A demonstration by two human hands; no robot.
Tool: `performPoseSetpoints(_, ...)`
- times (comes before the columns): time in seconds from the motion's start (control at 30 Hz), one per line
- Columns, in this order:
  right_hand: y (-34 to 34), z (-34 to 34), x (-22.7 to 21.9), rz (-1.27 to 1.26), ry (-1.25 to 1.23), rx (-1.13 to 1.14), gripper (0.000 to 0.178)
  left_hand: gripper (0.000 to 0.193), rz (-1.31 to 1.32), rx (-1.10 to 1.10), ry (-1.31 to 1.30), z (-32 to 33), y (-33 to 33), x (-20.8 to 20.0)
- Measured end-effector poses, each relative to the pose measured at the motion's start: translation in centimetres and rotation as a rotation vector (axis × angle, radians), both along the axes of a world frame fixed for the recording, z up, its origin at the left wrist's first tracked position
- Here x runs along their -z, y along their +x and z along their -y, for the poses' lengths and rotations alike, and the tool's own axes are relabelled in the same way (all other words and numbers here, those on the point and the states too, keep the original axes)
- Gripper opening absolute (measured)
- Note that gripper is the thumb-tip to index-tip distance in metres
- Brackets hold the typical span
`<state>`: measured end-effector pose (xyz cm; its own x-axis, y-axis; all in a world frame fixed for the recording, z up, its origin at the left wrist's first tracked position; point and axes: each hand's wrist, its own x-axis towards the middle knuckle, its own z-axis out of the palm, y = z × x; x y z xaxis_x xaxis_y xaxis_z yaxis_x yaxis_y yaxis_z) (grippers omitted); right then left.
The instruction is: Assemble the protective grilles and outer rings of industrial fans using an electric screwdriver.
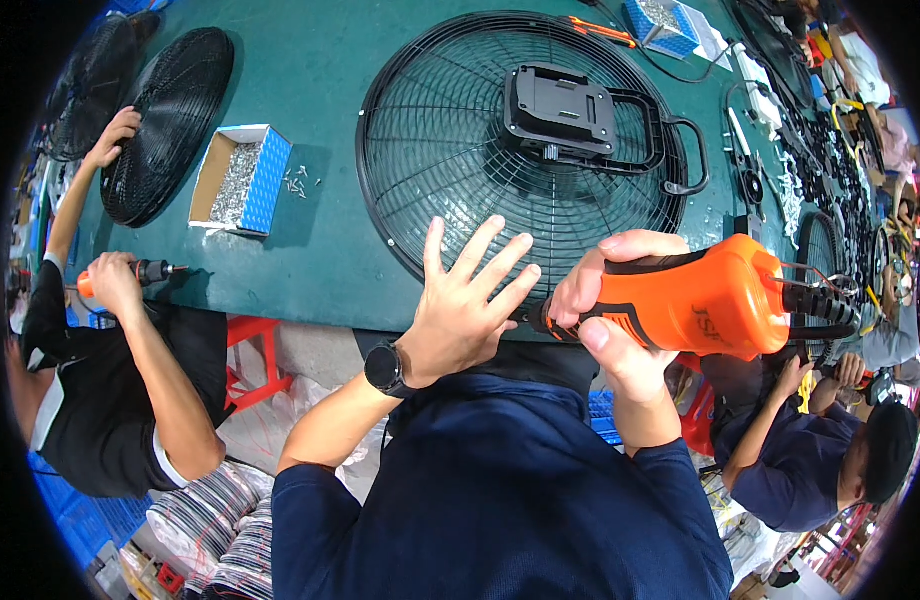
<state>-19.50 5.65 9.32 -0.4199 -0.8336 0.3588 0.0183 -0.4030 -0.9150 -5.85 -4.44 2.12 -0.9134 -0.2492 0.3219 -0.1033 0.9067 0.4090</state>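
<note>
A large round black fan (pixel 440 130) lies flat on the green table, its wire grille uppermost. On the grille sits a black motor housing (pixel 565 112), and a black handle (pixel 692 160) curves out at the right rim. My left hand (pixel 467 300) has its fingers spread over the near edge of the grille and holds nothing; whether it touches the wires I cannot tell. Gripped in my right hand (pixel 620 330) is an orange and black electric screwdriver (pixel 695 300), pointing left, with a cord at its back end. Its tip is hidden behind my left hand.
A blue and white box of screws (pixel 252 180) stands left of the fan, with loose screws (pixel 298 182) beside it. Another screw box (pixel 665 25) is at the back right. At left, a co-worker's hand (pixel 115 282) holds an orange screwdriver near another black fan (pixel 170 125).
</note>
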Motion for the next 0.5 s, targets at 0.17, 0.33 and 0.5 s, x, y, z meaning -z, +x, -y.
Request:
performPoseSetpoints(0.17,0.5,0.3,-0.3,-0.042,0.078,-0.028,0.051,0.064,-0.046,-0.031,0.025,-0.1,0.1,0.3)
performPoseSetpoints(0.33,0.4,-0.2,-0.9,-0.231,0.014,-0.191,0.048,0.064,-0.101,-0.018,0.049,0.0,0.3,0.8)
performPoseSetpoints(0.5,1.0,0.2,-0.3,-0.132,-0.073,-0.103,0.046,0.055,-0.083,-0.009,0.090,0.4,0.6,0.9)
